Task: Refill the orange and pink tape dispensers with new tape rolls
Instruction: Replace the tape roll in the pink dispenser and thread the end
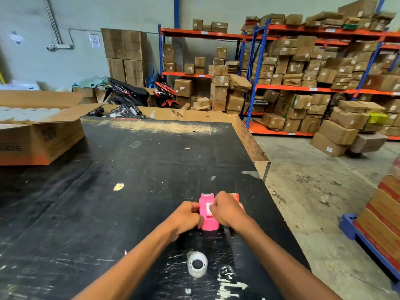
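Most of the scuffed black bench is wide open through the middle and out to the far edge. Left edge is blocked by a big open brown cardboard box. Near edge, a white empty tape core sits between the forearms.

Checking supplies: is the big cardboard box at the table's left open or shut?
Open. The cardboard box has its flaps folded outward, and pale round tops, probably tape rolls, show inside.

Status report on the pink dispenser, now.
Both hands, left hand and right hand, on pink dispenser. Orange dispenser behind the right. Tape roll loose near edge. Nothing obstructing.
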The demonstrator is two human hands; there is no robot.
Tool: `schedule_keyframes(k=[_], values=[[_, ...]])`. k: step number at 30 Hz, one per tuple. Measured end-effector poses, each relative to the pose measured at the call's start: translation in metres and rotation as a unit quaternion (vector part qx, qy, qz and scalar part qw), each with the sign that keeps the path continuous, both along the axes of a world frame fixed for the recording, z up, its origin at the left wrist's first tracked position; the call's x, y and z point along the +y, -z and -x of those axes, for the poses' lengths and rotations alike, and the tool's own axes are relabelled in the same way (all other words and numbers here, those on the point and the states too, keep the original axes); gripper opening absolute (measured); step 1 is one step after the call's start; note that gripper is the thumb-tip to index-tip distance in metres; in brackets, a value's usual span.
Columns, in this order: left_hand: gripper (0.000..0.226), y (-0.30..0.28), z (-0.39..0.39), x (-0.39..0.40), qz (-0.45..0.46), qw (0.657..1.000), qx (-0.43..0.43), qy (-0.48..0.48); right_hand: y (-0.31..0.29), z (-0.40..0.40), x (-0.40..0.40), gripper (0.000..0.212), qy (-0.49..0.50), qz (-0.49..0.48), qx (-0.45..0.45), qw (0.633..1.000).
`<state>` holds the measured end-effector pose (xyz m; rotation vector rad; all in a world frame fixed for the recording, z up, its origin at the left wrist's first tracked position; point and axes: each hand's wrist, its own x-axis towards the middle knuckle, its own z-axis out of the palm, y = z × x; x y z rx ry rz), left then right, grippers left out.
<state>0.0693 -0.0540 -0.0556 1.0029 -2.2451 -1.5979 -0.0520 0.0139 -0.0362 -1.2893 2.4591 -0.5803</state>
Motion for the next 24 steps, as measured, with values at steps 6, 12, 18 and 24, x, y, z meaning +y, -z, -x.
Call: schedule_keyframes(k=[6,12,18,24], values=[[0.045,0.017,-0.028,-0.017,0.064,0.997,0.033,0.020,0.014,-0.017,-0.006,0.016,-0.042,0.056,-0.066,0.995],[0.041,0.031,-0.034,-0.023,0.214,0.976,0.021,0.025,-0.002,-0.022,-0.014,0.030,-0.104,-0.036,-0.029,0.994],[0.043,0.020,-0.035,-0.023,0.282,0.959,-0.019,0.028,-0.020,-0.026,-0.022,0.034,-0.140,-0.122,0.097,0.978],[0.051,0.023,-0.034,-0.019,0.294,0.955,-0.032,0.011,-0.022,-0.049,-0.019,0.033,-0.178,-0.129,0.269,0.938]])
